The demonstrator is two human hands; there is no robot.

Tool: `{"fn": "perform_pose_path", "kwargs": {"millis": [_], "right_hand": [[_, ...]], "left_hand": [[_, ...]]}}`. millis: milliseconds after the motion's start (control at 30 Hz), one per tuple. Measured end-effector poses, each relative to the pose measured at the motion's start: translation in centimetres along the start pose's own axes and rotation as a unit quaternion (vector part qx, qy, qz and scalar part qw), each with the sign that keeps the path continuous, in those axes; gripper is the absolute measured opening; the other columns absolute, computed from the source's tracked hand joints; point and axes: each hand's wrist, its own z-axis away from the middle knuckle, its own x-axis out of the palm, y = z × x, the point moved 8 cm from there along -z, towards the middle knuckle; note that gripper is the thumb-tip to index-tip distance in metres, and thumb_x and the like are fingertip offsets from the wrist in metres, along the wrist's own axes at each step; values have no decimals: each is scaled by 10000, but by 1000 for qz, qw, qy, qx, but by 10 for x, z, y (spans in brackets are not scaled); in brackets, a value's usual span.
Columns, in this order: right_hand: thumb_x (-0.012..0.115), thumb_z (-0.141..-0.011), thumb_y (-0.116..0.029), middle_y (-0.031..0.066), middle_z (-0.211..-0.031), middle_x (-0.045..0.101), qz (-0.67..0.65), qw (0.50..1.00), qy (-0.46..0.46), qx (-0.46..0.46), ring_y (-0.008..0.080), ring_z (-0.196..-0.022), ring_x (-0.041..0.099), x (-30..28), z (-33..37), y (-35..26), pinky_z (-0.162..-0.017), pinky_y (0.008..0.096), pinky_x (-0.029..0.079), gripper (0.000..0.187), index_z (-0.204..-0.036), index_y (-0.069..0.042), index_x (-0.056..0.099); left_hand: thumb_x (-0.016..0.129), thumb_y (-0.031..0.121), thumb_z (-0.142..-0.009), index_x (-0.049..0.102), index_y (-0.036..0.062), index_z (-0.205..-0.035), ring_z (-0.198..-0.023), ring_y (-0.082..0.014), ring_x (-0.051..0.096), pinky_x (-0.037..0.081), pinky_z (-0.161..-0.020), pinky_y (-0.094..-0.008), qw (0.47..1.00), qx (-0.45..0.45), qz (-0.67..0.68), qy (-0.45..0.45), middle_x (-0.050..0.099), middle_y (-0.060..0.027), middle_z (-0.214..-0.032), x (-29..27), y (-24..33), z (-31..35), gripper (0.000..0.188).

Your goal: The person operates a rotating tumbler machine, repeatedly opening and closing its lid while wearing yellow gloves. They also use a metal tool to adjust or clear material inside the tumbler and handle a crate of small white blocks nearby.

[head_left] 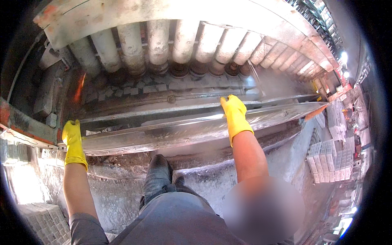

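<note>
A long, worn metal channel [175, 136] runs across in front of my body, with a dark gap between its far and near edges. At its left end my left hand [72, 132], in a yellow rubber glove, is closed with the fingers curled at the corner. My right hand [234, 114], gloved the same way, reaches over the near edge right of the middle. Its fingers are curled around the channel's edge, and their tips are partly hidden. Just beyond the channel lie several small pale square pieces [134, 90] in a dusty bed.
A row of thick pale cylinders [183, 43] stands beyond, under a broad pale beam [163, 12]. An orange glow [80, 87] shows at the far left. Stacked pale blocks [331, 161] stand at right, more [47, 222] at lower left. My dark shoe [160, 165] is near the channel.
</note>
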Motion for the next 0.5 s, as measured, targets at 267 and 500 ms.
{"fn": "perform_pose_path", "kwargs": {"millis": [267, 500], "right_hand": [[612, -979, -539, 141, -1280, 739, -16, 1000, 5, 8, 275, -970, 766, -4, 19, 3, -973, 389, 542, 618, -1422, -108, 623], [633, -967, -521, 126, -1223, 764, 10, 1000, 27, -1, 238, -852, 790, 7, 16, 22, -921, 373, 563, 653, -1479, -118, 592]], "left_hand": [[663, 501, -967, 741, 71, -1138, -971, -397, 751, 567, -842, -491, 1000, -3, 7, -1, 770, -201, -1097, -1, -4, 11, 469], [660, 501, -960, 754, 60, -1071, -959, -421, 742, 564, -831, -511, 999, -2, 31, 8, 768, -213, -1053, -10, 5, 29, 464]]}}
